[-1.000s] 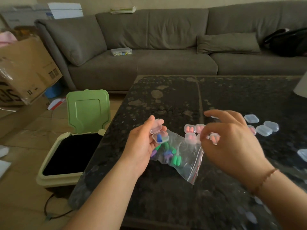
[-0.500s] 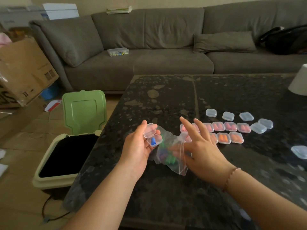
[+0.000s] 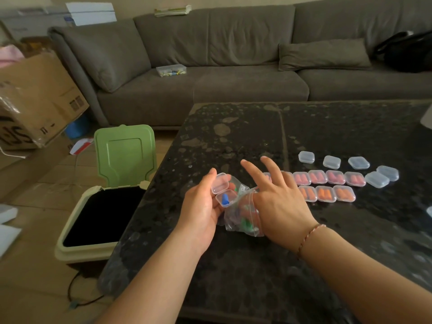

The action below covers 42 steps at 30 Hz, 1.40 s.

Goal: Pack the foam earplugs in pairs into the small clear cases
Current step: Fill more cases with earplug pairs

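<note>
right hand (image 3: 278,202) | moved from above cases into bag (image 3: 243,216) mouth

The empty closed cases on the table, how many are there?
5. Three stand in the far row; two lie touching at the right end of the pink row. The right hand may hide more.

Cardboard box (image 3: 39,99) shows cut-off black letters (nothing fully readable).

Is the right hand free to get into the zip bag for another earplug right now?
Probably yes. The right hand holds nothing and already lies on the zip bag, fingers spread, while the left hand holds only the open case. The bag's mouth is hard to make out.
</note>
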### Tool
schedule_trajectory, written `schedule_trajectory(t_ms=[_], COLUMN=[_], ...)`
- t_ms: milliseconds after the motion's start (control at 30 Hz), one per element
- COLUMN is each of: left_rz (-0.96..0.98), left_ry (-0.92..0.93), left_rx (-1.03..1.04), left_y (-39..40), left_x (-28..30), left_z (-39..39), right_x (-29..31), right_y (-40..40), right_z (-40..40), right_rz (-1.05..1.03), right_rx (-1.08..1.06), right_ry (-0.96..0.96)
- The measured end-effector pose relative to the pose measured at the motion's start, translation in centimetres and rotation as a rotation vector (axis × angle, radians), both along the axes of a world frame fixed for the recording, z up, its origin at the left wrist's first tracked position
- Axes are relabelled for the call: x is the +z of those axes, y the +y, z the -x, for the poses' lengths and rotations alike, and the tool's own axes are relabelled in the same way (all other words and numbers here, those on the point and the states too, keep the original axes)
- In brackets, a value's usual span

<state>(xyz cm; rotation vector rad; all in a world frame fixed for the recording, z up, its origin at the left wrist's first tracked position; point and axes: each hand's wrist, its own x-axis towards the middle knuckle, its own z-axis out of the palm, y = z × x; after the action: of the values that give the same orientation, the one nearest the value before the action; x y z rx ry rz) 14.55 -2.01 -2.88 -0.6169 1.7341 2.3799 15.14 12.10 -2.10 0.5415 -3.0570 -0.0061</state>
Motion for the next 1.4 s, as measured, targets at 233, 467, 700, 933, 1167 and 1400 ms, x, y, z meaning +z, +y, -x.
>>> schedule_trajectory(t_ms=[233,467,700,933,1167,1400], left_rz=[-0.074,-0.052,0.004,-0.199,-0.013,0.123], left_ry=[0.107,0.117,0.099,0.189,0.307,0.441], left_rx=[0.058,0.047,0.045,0.11,-0.084,-0.262], left_y=[-0.4,-0.4,-0.1,0.1,1.7,3.9], left_x=[-0.1,0.1,0.1,0.4,0.4,0.2], left_z=[0.0,-0.4,-0.2,-0.2,-1.1,-2.1], right_x=[-0.5,-1.2,-0.9,-0.6,2.6,3.0], right_y=[-0.1,0.0,1.4,3.5,7.3,5.4], right_z=[0.0,-0.1,-0.8,-2.1,-4.3,-4.2], right_rz=[0.048,0.191,0.238,0.276,0.364,0.731], right_rx=[0.003,-0.02,-0.033,-0.03,-0.128,-0.168], right_ry=[0.044,0.137,0.195,0.154,-0.044,0.207])
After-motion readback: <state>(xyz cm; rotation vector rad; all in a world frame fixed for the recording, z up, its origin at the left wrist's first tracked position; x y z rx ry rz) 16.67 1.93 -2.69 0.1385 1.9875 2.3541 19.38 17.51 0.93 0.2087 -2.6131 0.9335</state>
